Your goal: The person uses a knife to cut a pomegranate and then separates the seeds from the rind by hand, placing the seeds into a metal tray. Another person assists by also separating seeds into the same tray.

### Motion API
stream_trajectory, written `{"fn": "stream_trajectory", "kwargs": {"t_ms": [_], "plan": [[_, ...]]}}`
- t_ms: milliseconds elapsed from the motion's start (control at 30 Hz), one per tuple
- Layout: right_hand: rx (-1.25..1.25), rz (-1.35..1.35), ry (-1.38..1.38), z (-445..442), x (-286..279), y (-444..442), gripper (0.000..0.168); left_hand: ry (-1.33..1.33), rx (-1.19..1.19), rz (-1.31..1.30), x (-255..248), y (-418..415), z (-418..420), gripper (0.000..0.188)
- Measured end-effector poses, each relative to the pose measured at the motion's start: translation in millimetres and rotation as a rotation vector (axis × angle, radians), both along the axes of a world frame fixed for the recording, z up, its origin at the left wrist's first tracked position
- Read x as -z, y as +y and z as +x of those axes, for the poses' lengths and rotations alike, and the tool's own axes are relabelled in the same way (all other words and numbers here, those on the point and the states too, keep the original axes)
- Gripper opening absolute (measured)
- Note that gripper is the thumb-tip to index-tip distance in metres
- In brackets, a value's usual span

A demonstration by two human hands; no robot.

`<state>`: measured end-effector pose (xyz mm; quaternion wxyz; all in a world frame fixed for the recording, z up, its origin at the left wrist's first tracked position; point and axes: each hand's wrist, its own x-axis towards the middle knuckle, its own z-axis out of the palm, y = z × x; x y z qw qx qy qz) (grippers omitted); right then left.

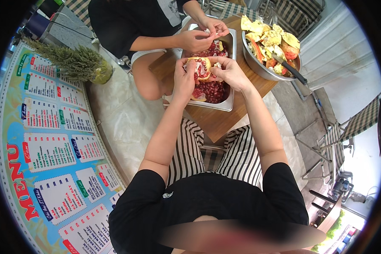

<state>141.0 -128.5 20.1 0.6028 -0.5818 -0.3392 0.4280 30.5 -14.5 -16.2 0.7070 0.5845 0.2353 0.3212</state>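
Note:
My left hand (186, 75) grips a piece of pomegranate (202, 67) with yellow rind and red seeds showing. From the right, my right hand (230, 72) pinches a smaller bit of pomegranate (216, 70), its fingers touching the larger piece. Both hands are over a rectangular steel pan (229, 104) that holds loose red pomegranate seeds (213, 91). A pomegranate chunk (198, 94) rests on the seeds near the pan's front left. Across the pan, another person's hands (198, 38) hold a small pale piece.
A wooden board or tabletop (214, 125) lies under the pan. To its right stands a steel bowl (266, 74) heaped with rinds, with a black-handled knife (292, 70) across its rim. A menu board (50, 152) and a potted plant (79, 65) stand left; folding chairs (343, 133) stand right.

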Motion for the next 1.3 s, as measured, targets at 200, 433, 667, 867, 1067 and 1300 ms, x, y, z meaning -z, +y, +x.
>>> {"fn": "stream_trajectory", "kwargs": {"t_ms": [200,433,667,867,1067,1300], "plan": [[0.134,-0.046,-0.586,-7,17,-7,0.029,-0.08,-0.071,-0.119,-2,-1,-1,0.036],[0.325,-0.015,-0.447,-7,2,-3,0.023,-0.103,0.086,-0.07,-6,-2,-4,0.038],[0.306,0.055,-0.244,-3,12,11,0.021,-0.035,0.246,-0.084,-7,-3,-3,0.037],[0.263,-0.051,0.022,3,14,14,0.024,-0.036,0.305,-0.117,-5,-1,-5,0.034],[0.163,-0.187,0.219,16,5,18,0.028,-0.065,0.31,-0.084,-3,-1,-7,0.037],[0.15,-0.247,0.159,24,3,23,0.025,-0.052,0.268,0.012,-3,-1,-5,0.037]]}}
